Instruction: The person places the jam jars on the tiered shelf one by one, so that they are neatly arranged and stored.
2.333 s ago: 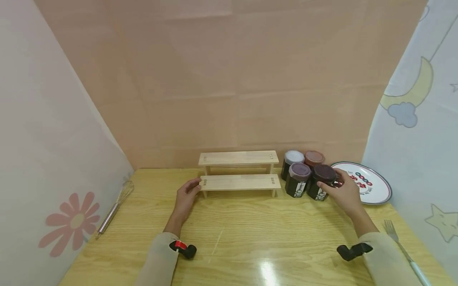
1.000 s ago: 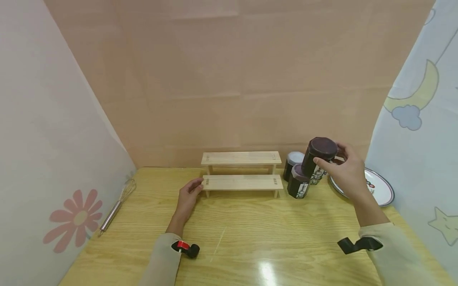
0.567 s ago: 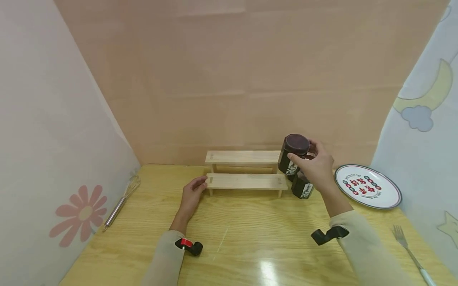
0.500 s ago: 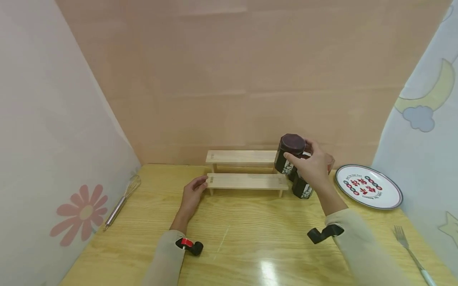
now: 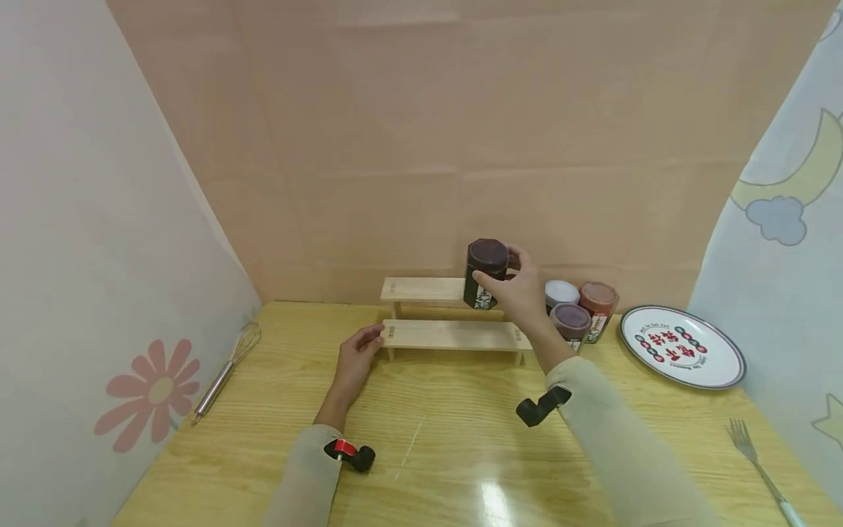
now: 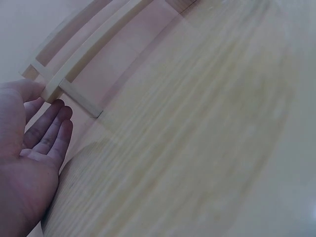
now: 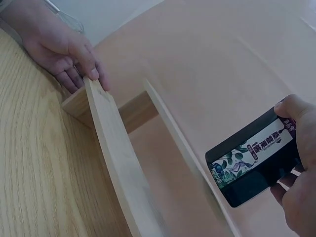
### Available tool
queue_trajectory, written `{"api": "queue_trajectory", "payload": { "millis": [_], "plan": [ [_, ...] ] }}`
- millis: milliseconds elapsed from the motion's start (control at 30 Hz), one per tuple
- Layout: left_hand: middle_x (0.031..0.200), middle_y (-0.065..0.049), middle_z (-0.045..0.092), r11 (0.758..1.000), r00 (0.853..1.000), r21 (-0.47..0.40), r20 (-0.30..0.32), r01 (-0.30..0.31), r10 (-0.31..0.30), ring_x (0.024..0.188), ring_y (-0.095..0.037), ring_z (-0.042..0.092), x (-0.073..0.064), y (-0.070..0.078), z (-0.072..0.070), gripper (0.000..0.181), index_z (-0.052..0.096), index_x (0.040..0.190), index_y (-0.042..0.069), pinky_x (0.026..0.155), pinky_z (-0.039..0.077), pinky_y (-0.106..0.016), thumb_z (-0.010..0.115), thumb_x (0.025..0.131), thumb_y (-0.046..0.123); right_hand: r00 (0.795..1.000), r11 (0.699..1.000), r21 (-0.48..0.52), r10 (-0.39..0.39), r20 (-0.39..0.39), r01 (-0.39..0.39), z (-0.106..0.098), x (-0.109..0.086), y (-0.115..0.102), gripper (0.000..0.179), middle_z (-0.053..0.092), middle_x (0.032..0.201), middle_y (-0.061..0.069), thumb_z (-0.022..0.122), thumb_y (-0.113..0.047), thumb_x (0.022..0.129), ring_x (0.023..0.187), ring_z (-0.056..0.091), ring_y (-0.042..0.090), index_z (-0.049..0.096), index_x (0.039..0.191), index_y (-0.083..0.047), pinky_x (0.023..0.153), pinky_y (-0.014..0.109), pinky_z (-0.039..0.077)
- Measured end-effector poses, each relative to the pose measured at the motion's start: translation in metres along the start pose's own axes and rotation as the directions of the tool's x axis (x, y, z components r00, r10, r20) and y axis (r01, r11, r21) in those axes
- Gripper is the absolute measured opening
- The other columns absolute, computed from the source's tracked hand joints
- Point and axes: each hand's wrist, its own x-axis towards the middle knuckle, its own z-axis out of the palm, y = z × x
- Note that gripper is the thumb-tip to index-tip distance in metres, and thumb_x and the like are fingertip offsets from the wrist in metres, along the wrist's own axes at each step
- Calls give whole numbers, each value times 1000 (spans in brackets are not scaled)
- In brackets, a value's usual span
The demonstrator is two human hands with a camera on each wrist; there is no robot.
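Observation:
A dark jam jar [image 5: 486,272] with a purple-brown lid and a printed label is gripped in my right hand [image 5: 522,294], thumb on one side and fingers on the other. It is raised off the table and covers the right part of the stand's upper board in the head view; whether it touches the board I cannot tell. The two-step wooden stand [image 5: 454,334] sits at the back of the table. My left hand [image 6: 32,143] pinches the left end of its lower board, thumb above and fingertips beneath.
Three more jars stand right of the stand, with white [image 5: 562,291], purple [image 5: 571,317] and reddish-brown [image 5: 598,293] lids. Further right are an oval plate [image 5: 724,373] and a fork [image 5: 757,465]. A whisk [image 5: 224,377] lies at the left by the cloth wall.
My right hand took the jar from the front right of the group, lifted it, and carried it left to the stand's upper board. The left hand has stayed on the stand.

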Motion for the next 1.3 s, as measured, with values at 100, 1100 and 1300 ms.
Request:
{"api": "queue_trajectory", "payload": {
  "millis": [100, 1100, 1300],
  "plan": [
    [143, -18, 61, 1000, 1000, -1, -4, -9, 9, 132, -27, 56, -1, -1, 1, 34, 64, 136, 1, 92, 49, -7, 63, 103, 9, 1000, 1000, -7, -5, 16, 5, 12, 4, -2, 77, 58, 138, 17, 85, -31, 85, 128, 55, 32, 47, 148, -8, 103, 46, 54],
    [138, -12, 65, 999, 999, 20, 19, -36, 36, 129, -22, 60, -9, -4, 7, 30, 67, 131, 7, 101, 52, -17, 65, 102, 14, 998, 997, 56, -54, 44, 51, 96, 26, -17, 67, 64, 125, 13, 86, -27, 84, 115, 59, 29, 54, 139, -9, 93, 48, 54],
    [137, -11, 65, 999, 999, 24, 19, -41, 41, 130, -22, 59, -9, -2, 7, 29, 68, 131, 9, 101, 52, -16, 64, 103, 15, 996, 997, 29, -72, 46, 70, 97, 27, -19, 68, 64, 127, 13, 85, -29, 85, 116, 60, 29, 52, 141, -10, 95, 48, 56]
  ]
}}
